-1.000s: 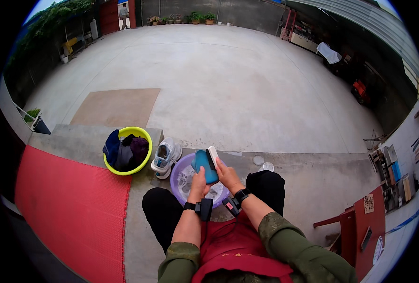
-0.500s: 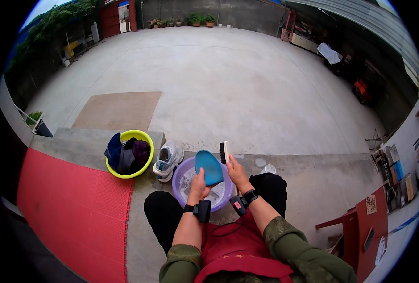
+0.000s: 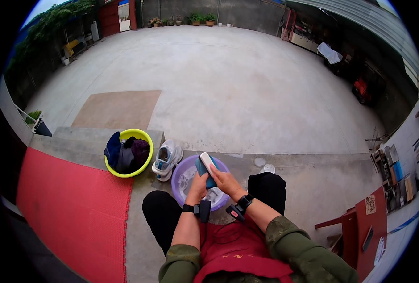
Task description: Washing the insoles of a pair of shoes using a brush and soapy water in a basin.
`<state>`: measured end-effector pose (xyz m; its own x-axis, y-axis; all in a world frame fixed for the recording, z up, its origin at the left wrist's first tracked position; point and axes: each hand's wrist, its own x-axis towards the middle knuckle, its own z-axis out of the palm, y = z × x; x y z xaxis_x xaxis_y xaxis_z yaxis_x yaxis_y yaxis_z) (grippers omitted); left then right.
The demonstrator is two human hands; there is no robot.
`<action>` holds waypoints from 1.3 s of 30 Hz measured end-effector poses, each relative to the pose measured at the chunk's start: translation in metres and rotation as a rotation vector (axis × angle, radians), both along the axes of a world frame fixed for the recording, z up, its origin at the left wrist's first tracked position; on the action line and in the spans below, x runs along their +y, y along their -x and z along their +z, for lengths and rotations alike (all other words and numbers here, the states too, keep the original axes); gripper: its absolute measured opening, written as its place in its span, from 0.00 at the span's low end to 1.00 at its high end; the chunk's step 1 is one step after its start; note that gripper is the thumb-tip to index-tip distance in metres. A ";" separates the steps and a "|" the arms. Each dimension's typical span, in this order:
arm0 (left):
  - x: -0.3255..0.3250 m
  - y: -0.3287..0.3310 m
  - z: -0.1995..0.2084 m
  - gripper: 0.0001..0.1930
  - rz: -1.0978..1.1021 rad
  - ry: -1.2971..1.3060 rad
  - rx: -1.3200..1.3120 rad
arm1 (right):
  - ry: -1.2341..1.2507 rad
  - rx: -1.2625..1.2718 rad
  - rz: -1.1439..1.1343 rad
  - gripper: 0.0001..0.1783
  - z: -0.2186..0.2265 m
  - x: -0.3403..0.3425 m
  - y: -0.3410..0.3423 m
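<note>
Over the purple basin (image 3: 175, 181) of sudsy water, my left hand (image 3: 198, 187) grips a blue insole (image 3: 198, 166) by its lower end. My right hand (image 3: 226, 181) is closed on a white-backed brush (image 3: 206, 162), which lies against the insole's upper face. The brush and fingers cover much of the insole, and the black bristles are turned away from view. A pair of white and grey shoes (image 3: 164, 158) stands just left of the basin, one against the other.
Left of the shoes is a yellow-green basin (image 3: 151, 151) of dark clothes. A red mat (image 3: 77, 207) spreads at the left. Beyond my right knee sits a small white tub (image 3: 269, 168). A reddish-brown wooden table (image 3: 374, 217) stands at the right.
My right hand has brought the brush left and down onto the insole; before, it was held apart at the right. A distant person in the gateway is no longer visible.
</note>
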<state>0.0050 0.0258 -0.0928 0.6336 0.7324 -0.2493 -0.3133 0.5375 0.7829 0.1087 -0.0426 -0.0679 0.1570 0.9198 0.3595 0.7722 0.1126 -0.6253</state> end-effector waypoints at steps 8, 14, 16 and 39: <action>-0.009 -0.002 -0.008 0.15 -0.121 -0.130 0.033 | -0.001 0.000 -0.142 0.21 0.007 0.010 -0.026; -0.007 -0.008 -0.008 0.13 -0.088 -0.167 0.037 | -0.080 -0.054 0.019 0.23 -0.002 -0.011 -0.013; -0.009 -0.007 -0.014 0.14 -0.185 -0.319 0.183 | 0.025 0.023 -0.121 0.22 0.016 0.001 -0.028; -0.030 -0.013 0.023 0.26 0.040 -1.313 0.832 | -0.182 0.740 -0.244 0.37 -0.028 0.013 -0.012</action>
<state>0.0182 -0.0041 -0.0701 0.6226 0.7232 0.2989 0.4361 -0.6378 0.6348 0.1207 -0.0301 -0.0959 0.6029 0.7655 0.2248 0.1801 0.1440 -0.9731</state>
